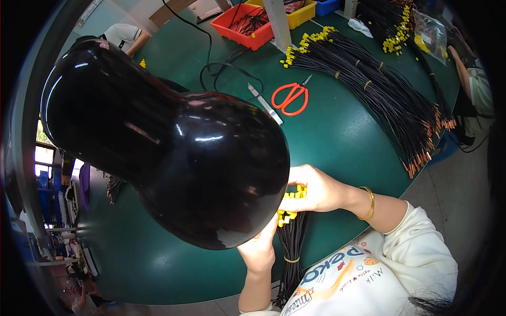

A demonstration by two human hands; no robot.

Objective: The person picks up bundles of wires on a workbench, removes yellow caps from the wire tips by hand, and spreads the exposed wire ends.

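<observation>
I see both hands low in the view, right of centre, working at one bundle (293, 237) of thin black cables with yellow ends (287, 217). The right hand (322, 190) is partly closed, thumb and fingers around some of the yellow ends; a gold bracelet (372, 201) circles that wrist. The left hand (258, 249) comes up from below, its thumb beside the yellow ends. I cannot tell how far open it is or what it holds, because a big, glossy black shape (226, 152) covers its fingers and fills much of my view.

The bundle runs down from the hands over the near edge of a green table (337, 158), close to the person's white top (363, 271). A tan band (291, 259) ties it midway.

Beyond the hands I see red-handled scissors (293, 99), with a grey knife (265, 104) lying just left of them. To the right spreads a large cable pile (369, 84), yellow ends at the far side, bare copper tips nearer. Behind are a red bin (234, 37), a yellow bin (303, 17) and, at far right, a clear bag (433, 32). Another person's sleeve (480, 89) shows at the right rim.
</observation>
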